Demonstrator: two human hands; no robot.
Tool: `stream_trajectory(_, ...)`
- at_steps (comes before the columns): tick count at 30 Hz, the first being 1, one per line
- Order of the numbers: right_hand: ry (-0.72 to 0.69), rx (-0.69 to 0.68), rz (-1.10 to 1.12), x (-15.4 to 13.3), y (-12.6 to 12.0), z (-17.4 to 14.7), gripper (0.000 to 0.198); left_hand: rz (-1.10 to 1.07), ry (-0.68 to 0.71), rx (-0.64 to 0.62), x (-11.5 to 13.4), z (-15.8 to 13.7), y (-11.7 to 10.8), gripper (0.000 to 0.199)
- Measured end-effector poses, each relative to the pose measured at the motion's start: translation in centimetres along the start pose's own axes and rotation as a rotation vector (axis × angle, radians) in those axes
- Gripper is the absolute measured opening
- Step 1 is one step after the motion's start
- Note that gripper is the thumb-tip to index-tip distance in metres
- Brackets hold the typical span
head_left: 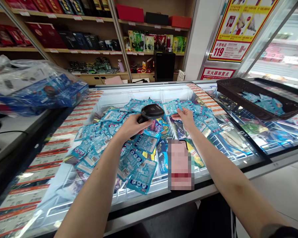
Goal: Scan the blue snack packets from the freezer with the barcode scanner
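My left hand is closed around the handle of a black barcode scanner, whose head points to the right. Between the thumb and fingers of my right hand is a light blue packet, its printed side facing up, just right of the scanner head. Many similar blue packets lie scattered over the freezer's glass top, to the left and below my left hand. More blue packets lie in a pile to the right of my right hand.
A phone-like item, pixelated, lies near the freezer's front edge. At right a dark basket holds more blue packets. Plastic-wrapped blue boxes stand at left. Price labels run along the glass. Stocked shelves stand behind.
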State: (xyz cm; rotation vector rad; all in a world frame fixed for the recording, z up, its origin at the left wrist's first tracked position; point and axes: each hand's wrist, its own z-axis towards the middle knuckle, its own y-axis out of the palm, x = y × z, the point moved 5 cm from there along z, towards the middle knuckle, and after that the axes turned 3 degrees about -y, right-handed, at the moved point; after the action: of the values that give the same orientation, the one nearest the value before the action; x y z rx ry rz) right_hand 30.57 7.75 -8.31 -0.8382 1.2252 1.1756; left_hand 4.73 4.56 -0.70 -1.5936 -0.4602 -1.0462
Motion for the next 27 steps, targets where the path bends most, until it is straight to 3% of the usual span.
stream_trajectory(11, -0.038, 0.008, -0.048, -0.9, 0.1, -0.2, 0.041, 0.02, 0.004, -0.011, -0.3, 0.1, 0.0, 0.034)
stream_trajectory(17, -0.16, 0.081, -0.078, -1.5, -0.8, 0.2, 0.031, -0.047, 0.012, 0.04, 0.1, -0.5, -0.4, 0.033)
stream_trajectory(21, -0.202, 0.213, -0.311, -1.8, -2.5, 0.2, 0.049, -0.077, 0.009, 0.13, -0.4, -0.5, -1.4, 0.033)
stream_trajectory(27, -0.326, 0.401, -0.942, -3.5, -3.4, -0.6, 0.056, -0.174, 0.029, 0.283, -1.4, -0.3, -3.0, 0.03)
